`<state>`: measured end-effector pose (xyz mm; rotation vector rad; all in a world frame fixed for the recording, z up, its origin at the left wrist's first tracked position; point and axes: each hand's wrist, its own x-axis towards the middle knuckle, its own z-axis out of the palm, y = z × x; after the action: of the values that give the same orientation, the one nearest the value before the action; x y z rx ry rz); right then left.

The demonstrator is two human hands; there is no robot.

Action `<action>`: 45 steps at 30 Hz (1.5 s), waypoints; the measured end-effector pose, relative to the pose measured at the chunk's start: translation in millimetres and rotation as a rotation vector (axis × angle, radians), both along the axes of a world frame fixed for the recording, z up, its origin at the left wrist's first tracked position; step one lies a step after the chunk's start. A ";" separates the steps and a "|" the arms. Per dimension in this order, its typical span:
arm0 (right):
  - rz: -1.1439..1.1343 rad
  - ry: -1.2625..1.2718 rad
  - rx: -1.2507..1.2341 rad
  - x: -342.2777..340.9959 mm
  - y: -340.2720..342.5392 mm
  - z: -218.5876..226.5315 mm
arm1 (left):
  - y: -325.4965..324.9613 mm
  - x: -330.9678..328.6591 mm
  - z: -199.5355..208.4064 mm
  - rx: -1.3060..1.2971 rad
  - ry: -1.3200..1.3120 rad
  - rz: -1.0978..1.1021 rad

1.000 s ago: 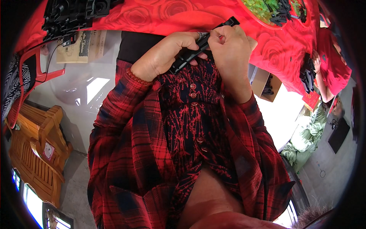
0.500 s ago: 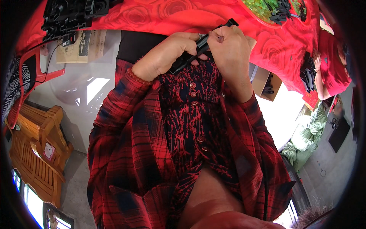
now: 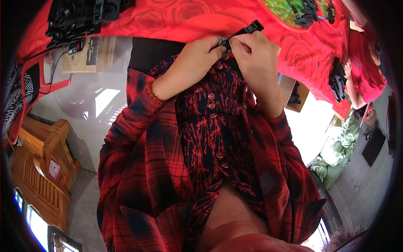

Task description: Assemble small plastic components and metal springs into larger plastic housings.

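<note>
In front of my chest, both hands close on a long, narrow black plastic part [image 3: 253,27]. Its far end, with a rectangular recess, sticks out beyond my right hand [image 3: 260,52] over the red cloth edge. My right fingers are bent and pinch the part near that end. Beside them, my left hand [image 3: 196,59] grips the part with its thumb close to the right fingertips. The rest of the part is covered by my fingers. Something small and silvery shows at the left fingertips, too little to name.
A red rose-patterned tablecloth [image 3: 168,23] spans the top. On it lie stacked black plastic parts [image 3: 82,21] at left and a red-rimmed tray [image 3: 303,29] of green and black pieces at right. A co-worker's hand [image 3: 348,69] is near more black parts [image 3: 337,84]. Cardboard boxes [image 3: 103,54] stand below.
My left hand has slid up and right along the black part, closer to my right hand. The part's lower end, visible before, is now hidden; its far end has turned slightly.
</note>
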<state>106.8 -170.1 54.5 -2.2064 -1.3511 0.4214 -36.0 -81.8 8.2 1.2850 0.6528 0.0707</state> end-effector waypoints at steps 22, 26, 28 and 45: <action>0.021 0.073 0.362 4.2 -9.4 0.3 | -12.1 -1.5 10.1 0.455 0.037 0.091; 0.263 -0.386 0.329 4.7 -12.3 -4.1 | -16.5 0.2 2.7 0.590 -0.024 0.115; 0.283 -0.403 0.276 1.1 -13.4 4.0 | -16.0 -0.9 5.3 0.558 -0.003 0.108; -0.199 0.754 0.378 -26.2 10.5 -20.2 | -16.5 1.4 19.5 0.386 -0.016 0.390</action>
<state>80.6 -159.6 34.2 -1.5952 -0.7205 0.7534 -34.6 -98.3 27.6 1.5061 0.8990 0.5485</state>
